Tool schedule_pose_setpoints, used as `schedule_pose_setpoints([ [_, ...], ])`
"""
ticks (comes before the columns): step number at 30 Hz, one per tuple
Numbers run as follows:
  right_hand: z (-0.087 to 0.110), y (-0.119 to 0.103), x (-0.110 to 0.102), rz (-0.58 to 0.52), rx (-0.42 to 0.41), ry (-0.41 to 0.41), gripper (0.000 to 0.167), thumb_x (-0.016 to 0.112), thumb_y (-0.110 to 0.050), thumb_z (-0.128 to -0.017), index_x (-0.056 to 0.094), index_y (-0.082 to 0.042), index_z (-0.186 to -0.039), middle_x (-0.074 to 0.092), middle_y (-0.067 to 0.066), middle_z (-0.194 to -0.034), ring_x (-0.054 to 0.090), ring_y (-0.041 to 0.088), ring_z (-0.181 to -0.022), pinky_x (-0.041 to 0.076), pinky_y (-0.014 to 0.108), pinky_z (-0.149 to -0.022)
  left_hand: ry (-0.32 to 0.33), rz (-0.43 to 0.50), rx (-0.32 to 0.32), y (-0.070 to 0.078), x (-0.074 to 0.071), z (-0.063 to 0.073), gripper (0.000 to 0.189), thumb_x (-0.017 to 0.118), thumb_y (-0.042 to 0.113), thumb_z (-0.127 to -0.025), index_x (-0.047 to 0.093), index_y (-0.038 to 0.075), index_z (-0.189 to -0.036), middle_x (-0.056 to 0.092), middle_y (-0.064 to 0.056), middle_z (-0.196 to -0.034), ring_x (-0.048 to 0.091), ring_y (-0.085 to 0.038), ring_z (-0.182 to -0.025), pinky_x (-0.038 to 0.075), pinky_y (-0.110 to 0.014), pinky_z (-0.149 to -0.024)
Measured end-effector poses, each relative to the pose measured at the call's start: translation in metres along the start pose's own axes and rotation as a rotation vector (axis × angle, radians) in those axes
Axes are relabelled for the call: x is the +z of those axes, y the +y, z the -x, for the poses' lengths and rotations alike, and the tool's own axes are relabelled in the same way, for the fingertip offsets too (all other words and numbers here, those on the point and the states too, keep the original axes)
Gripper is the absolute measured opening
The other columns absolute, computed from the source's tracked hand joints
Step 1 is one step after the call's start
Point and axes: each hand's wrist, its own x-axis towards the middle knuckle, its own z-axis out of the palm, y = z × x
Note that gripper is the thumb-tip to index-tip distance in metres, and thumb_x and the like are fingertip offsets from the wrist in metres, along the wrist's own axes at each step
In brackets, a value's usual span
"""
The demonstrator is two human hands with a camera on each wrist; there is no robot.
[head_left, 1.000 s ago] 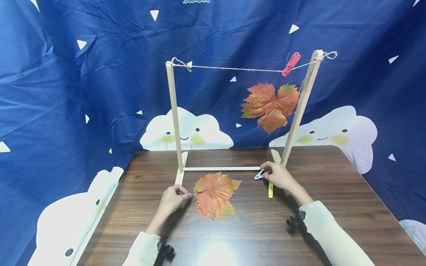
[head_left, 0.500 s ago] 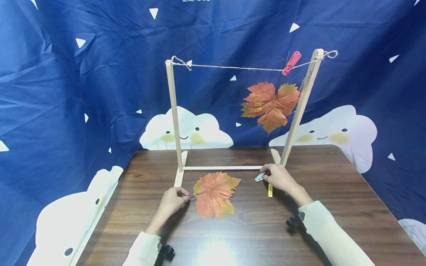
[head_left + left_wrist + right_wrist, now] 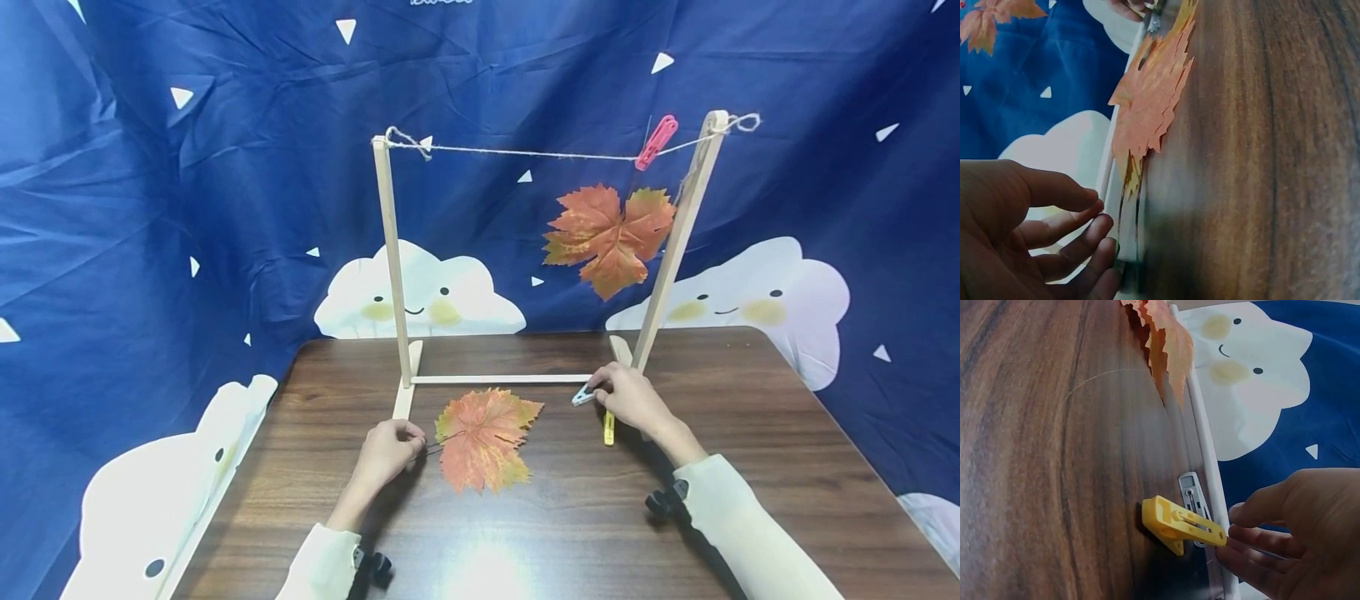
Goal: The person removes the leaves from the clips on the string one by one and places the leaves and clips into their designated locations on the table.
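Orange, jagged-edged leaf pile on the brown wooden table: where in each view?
Head: leaf pile, just below centre.
Left wrist: leaf pile, upper middle.
Right wrist: leaf pile, top middle, cut by the edge.
Shared landmark: slim white crossbar; above, left and right of the pile respectively.

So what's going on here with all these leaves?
Someone is working by a wooden frame with a string across its top. One leaf already hangs there from a pink clip. The right hand seems to pinch a light-blue clip, with a yellow clip close by. The left hand is by the stems of more leaves at the table; I can't tell if it grips them.
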Motion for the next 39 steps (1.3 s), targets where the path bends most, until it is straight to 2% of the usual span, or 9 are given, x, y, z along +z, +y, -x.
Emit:
schedule_pose_setpoints([
  [2,0.000,-0.001,-0.002,-0.004,0.000,0.009,0.011,0.074,-0.001,-0.090,0.077,-0.004,-0.099,0.074,0.009,-0.096,0.069,0.022,-0.084,0.055,0.046,-0.077,0.011,0.005,-0.002,0.001,-0.001,0.000,0.004,0.075,0.016,-0.088,0.078,0.013,-0.088,0.070,-0.001,-0.065,0.062,-0.013,-0.061,0.050,-0.035,-0.073],
  [8,-0.002,-0.008,-0.017,-0.025,0.002,0.047,0.011,0.074,-0.004,-0.093,0.077,-0.005,-0.103,0.077,0.009,-0.090,0.068,0.021,-0.079,0.054,0.044,-0.073,0.090,-0.013,0.059,0.011,-0.011,-0.003,0.003,0.075,0.015,-0.088,0.078,0.013,-0.088,0.078,0.000,-0.086,0.064,-0.014,-0.077,0.054,-0.042,-0.080],
  [13,-0.004,-0.021,-0.040,-0.050,-0.004,0.085,0.005,0.073,-0.006,-0.097,0.077,-0.006,-0.100,0.076,0.006,-0.087,0.064,0.017,-0.075,0.050,0.033,-0.069,0.131,0.040,0.114,0.028,-0.022,-0.008,0.007,0.072,0.009,-0.090,0.078,0.013,-0.090,0.077,-0.001,-0.083,0.064,-0.011,-0.072,0.052,-0.033,-0.074],
  [17,-0.005,-0.037,-0.060,-0.073,-0.024,0.115,0.004,0.073,-0.007,-0.098,0.077,-0.007,-0.099,0.077,0.007,-0.088,0.067,0.017,-0.076,0.052,0.029,-0.068,0.164,0.094,0.175,0.047,-0.032,-0.012,0.007,0.072,0.008,-0.090,0.078,0.012,-0.092,0.076,-0.003,-0.083,0.065,-0.011,-0.072,0.051,-0.025,-0.070],
  [21,-0.005,-0.053,-0.080,-0.086,-0.030,0.143,0.006,0.072,-0.009,-0.100,0.077,-0.008,-0.102,0.079,0.008,-0.092,0.068,0.018,-0.079,0.052,0.028,-0.069,0.183,0.140,0.237,0.068,-0.041,-0.012,0.007,0.072,0.009,-0.091,0.078,0.012,-0.094,0.076,-0.003,-0.083,0.067,-0.014,-0.077,0.052,-0.023,-0.070],
  [31,-0.008,-0.081,-0.116,-0.073,-0.144,0.243,0.008,0.072,-0.012,-0.102,0.078,-0.009,-0.105,0.079,0.006,-0.094,0.067,0.018,-0.078,0.051,0.023,-0.070,0.169,0.230,0.405,0.121,-0.062,-0.014,0.005,0.071,0.009,-0.097,0.076,0.009,-0.099,0.075,-0.006,-0.086,0.069,-0.019,-0.085,0.059,-0.037,-0.083],
  [34,-0.010,-0.088,-0.126,-0.074,-0.173,0.262,0.009,0.071,-0.014,-0.102,0.078,-0.009,-0.105,0.078,0.005,-0.092,0.068,0.017,-0.075,0.052,0.020,-0.067,0.170,0.251,0.443,0.135,-0.066,-0.014,0.005,0.072,0.009,-0.097,0.076,0.007,-0.099,0.076,-0.008,-0.087,0.069,-0.019,-0.084,0.058,-0.032,-0.081],
  [37,-0.013,-0.094,-0.136,-0.076,-0.174,0.274,0.010,0.071,-0.017,-0.103,0.078,-0.010,-0.105,0.077,0.004,-0.089,0.066,0.014,-0.072,0.050,0.017,-0.065,0.168,0.264,0.473,0.148,-0.069,-0.014,0.006,0.073,0.009,-0.098,0.076,0.006,-0.101,0.077,-0.009,-0.089,0.070,-0.019,-0.084,0.056,-0.026,-0.079],
  [39,-0.014,-0.099,-0.142,-0.081,-0.161,0.290,0.009,0.072,-0.018,-0.102,0.079,-0.012,-0.105,0.076,0.003,-0.088,0.064,0.012,-0.072,0.049,0.016,-0.065,0.161,0.273,0.491,0.156,-0.071,-0.015,0.007,0.073,0.010,-0.098,0.076,0.006,-0.102,0.076,-0.009,-0.090,0.070,-0.020,-0.085,0.056,-0.026,-0.079],
])
